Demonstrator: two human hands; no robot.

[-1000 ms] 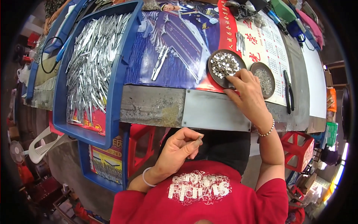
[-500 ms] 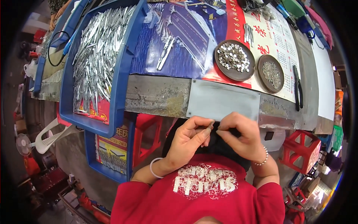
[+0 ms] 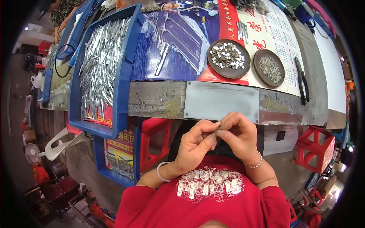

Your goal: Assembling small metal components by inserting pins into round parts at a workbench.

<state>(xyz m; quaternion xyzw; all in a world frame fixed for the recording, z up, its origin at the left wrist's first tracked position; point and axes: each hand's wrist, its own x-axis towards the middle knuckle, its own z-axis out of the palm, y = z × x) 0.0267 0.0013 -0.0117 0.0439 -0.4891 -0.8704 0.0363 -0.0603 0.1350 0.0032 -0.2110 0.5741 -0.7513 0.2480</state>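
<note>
As grips (image 3: 192, 145) (image 3: 242, 137) pinch closed, tiny piece (image 3: 219, 128) between

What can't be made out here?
Small piece, head view: mostly hidden by left hand and right hand.
Lower blue tray, head view: partly hidden by upper blue tray.
Metal bits in right dish, head view: too small for exact shape.
Co-worker, head view: cut off by upper edge.

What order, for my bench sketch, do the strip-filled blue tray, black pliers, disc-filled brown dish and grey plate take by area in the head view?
1. Strip-filled blue tray
2. Grey plate
3. Disc-filled brown dish
4. Black pliers
</note>
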